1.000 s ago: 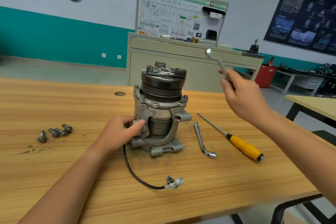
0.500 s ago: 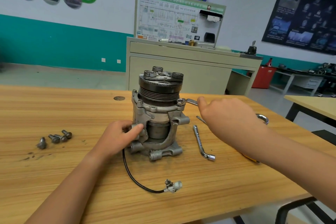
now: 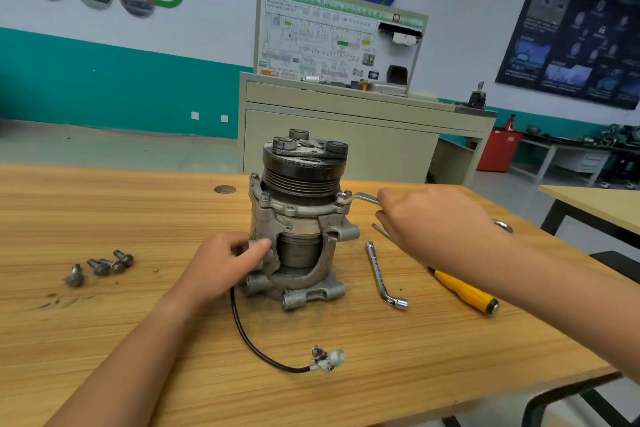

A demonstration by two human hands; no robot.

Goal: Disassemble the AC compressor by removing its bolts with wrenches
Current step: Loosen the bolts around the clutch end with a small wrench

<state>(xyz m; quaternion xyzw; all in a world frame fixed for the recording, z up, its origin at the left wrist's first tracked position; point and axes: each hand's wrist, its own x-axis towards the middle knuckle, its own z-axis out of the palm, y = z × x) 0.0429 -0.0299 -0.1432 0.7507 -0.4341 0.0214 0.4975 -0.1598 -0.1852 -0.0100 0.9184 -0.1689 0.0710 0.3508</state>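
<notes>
While your left hand (image 3: 221, 263) grips the compressor (image 3: 298, 218) low at 9 o'clock to steady it upright mid-worktop (image 3: 104, 322), your right hand (image 3: 433, 222) curls round the wrench (image 3: 362, 198) seated on the 3 o'clock flange bolt (image 3: 343, 197).

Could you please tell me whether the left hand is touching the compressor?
Touching. The head view shows the left hand gripping the compressor housing, thumb pressed against it; the right hand holds the wrench.
</notes>
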